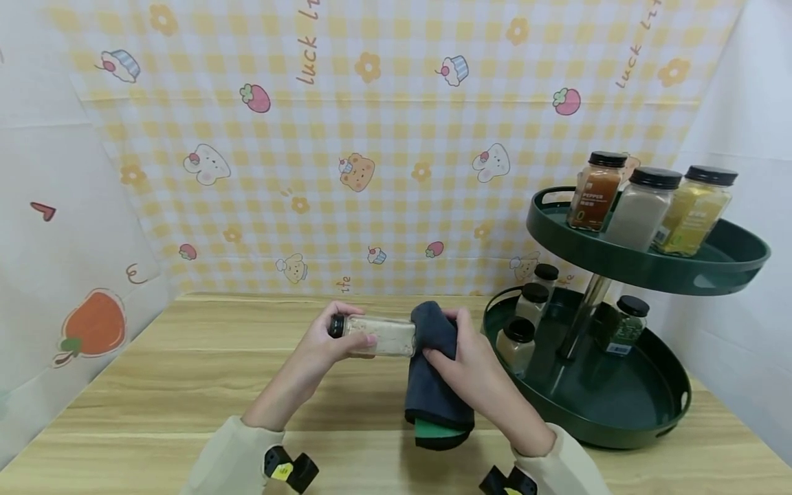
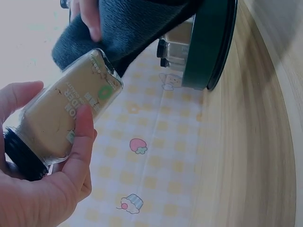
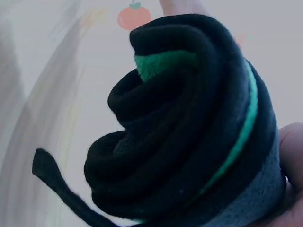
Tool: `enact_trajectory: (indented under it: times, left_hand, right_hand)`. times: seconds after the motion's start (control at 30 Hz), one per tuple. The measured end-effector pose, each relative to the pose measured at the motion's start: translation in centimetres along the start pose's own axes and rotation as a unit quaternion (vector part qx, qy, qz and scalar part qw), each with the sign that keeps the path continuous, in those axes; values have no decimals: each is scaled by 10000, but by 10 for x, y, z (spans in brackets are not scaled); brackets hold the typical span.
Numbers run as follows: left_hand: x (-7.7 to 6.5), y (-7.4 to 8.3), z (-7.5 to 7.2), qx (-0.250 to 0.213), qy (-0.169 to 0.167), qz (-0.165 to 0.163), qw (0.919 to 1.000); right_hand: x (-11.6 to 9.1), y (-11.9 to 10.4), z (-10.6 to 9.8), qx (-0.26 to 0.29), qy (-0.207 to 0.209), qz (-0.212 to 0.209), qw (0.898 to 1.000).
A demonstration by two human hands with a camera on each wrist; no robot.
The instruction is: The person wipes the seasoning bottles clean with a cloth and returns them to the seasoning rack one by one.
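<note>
My left hand (image 1: pixel 337 338) grips a clear glass spice jar (image 1: pixel 386 337) by its black-lidded end, fingers and thumb around it. The jar lies on its side in the air above the table and holds a pale tan powder; pale print shows on its side (image 2: pixel 71 106) in the left wrist view. In my right hand (image 1: pixel 464 350) is a bunched dark grey cloth (image 1: pixel 436 364) with black edging and a green underside. The cloth meets the bottom end of the jar. Folds of the cloth (image 3: pixel 189 118) fill most of the right wrist view and hide most of that hand.
On the right stands a two-tier dark green rack (image 1: pixel 619 405). Its upper tray (image 1: pixel 650 268) bears a pepper jar (image 1: pixel 595 192), a whitish jar (image 1: pixel 640 210) and a yellow jar (image 1: pixel 696 210). Several smaller jars stand below. A checked cloth backdrop (image 1: pixel 396 137) hangs behind the wooden table (image 1: pixel 155 385).
</note>
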State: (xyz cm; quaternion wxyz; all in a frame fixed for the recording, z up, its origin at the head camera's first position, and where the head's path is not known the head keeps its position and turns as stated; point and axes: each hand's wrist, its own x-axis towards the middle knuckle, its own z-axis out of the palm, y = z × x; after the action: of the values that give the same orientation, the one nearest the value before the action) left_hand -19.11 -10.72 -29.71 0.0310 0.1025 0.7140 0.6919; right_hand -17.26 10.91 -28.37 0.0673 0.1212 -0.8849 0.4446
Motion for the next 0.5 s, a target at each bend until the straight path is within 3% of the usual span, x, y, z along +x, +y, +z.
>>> enact_trajectory:
  times: [0.23,0.5]
  left_hand:
    - [0,2,1,-84,-104,19,9999]
    - [-3,6,1,-141,-55,16,9999]
  right_hand:
    - [5,11,8,132,28,-167,9998]
    - [9,22,20,-7,-333,-104,9994]
